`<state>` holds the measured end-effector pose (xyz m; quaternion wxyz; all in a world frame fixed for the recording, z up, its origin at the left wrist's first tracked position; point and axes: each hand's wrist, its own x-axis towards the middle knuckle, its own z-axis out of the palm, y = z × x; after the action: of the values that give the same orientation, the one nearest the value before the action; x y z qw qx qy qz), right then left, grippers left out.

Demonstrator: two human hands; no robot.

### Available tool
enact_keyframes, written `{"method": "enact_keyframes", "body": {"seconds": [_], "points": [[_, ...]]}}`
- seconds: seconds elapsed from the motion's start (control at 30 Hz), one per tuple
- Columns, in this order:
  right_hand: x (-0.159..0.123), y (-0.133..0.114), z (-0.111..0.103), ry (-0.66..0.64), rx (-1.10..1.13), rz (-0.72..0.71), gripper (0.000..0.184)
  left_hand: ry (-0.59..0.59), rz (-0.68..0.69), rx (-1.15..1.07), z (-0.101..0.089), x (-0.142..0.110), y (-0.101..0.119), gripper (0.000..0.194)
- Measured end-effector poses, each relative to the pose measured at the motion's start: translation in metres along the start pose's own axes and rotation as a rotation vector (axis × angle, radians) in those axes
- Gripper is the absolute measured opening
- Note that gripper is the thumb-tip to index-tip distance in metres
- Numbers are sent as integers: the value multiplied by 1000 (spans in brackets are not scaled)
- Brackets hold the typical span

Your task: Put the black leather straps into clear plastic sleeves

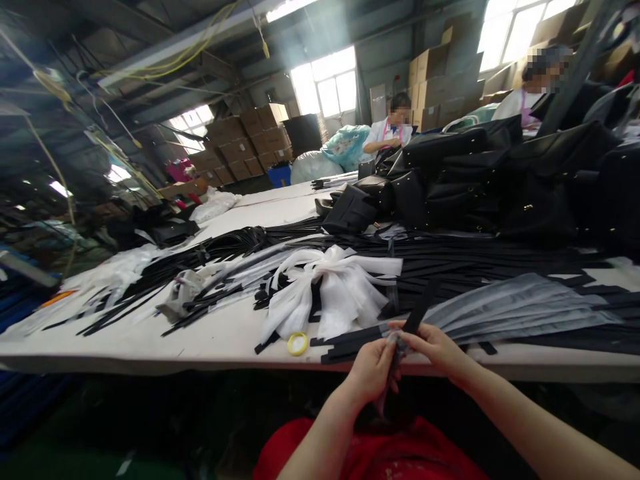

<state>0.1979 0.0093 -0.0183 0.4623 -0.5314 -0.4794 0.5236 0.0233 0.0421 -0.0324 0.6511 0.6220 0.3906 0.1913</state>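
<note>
Close together at the table's front edge, my left hand and my right hand are both closed on one black strap. The strap slants up and to the right between my fingers. Some clear plastic wrap shows at the strap's lower part, below my left hand. Beside my hands lie more black straps, and to the right a fan of straps in clear plastic sleeves. A bundle of white foam sheets and a roll of yellow tape are to the left.
Black bags are heaped at the back right of the white table. Long black straps stretch across its middle. Two people work behind the heap. Stacked cardboard boxes stand farther back.
</note>
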Motion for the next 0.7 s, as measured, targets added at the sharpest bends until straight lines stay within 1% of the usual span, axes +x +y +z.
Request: {"method": "enact_keyframes", "body": {"seconds": [0.03, 0.1, 0.13, 0.17, 0.2, 0.23, 0.27, 0.33, 0.4, 0.47, 0.5, 0.53, 0.6, 0.7], "points": [[-1, 2, 3, -5, -33, -19, 58, -4, 1, 1, 0, 0, -1, 59], [-3, 5, 7, 30, -60, -47, 51, -36, 5, 12, 0, -2, -2, 55], [-4, 6, 4, 68, -57, -56, 50, -61, 9, 29, 0, -4, -3, 50], [-6, 6, -3, 116, -48, -64, 50, -91, 8, 58, -1, -8, -4, 44], [-8, 4, -15, 176, -36, -71, 51, -123, 1, 98, -3, -13, -6, 38], [-11, 0, -32, 250, -25, -79, 52, -153, -9, 145, -7, -18, -8, 33], [-15, -5, -54, 343, -16, -95, 52, -177, -29, 196, -11, -23, -11, 30], [-27, -17, -108, 557, -5, -138, 51, -188, -73, 280, -21, -34, -17, 23], [-41, -28, -165, 753, -1, -193, 50, -118, -62, 363, -31, -40, -18, 17], [-53, -36, -215, 896, 11, -208, 47, 9, 25, 461, -37, -41, -12, 17], [-56, -39, -235, 947, 5, -193, 46, 71, 83, 514, -38, -39, -6, 17], [-57, -41, -251, 992, -9, -171, 46, 125, 135, 565, -37, -34, 1, 18], [-54, -43, -276, 1059, -53, -128, 48, 198, 207, 667, -31, -20, 17, 19], [-45, -44, -297, 1138, -115, -87, 48, 223, 273, 827, -14, 12, 36, 24]]}}
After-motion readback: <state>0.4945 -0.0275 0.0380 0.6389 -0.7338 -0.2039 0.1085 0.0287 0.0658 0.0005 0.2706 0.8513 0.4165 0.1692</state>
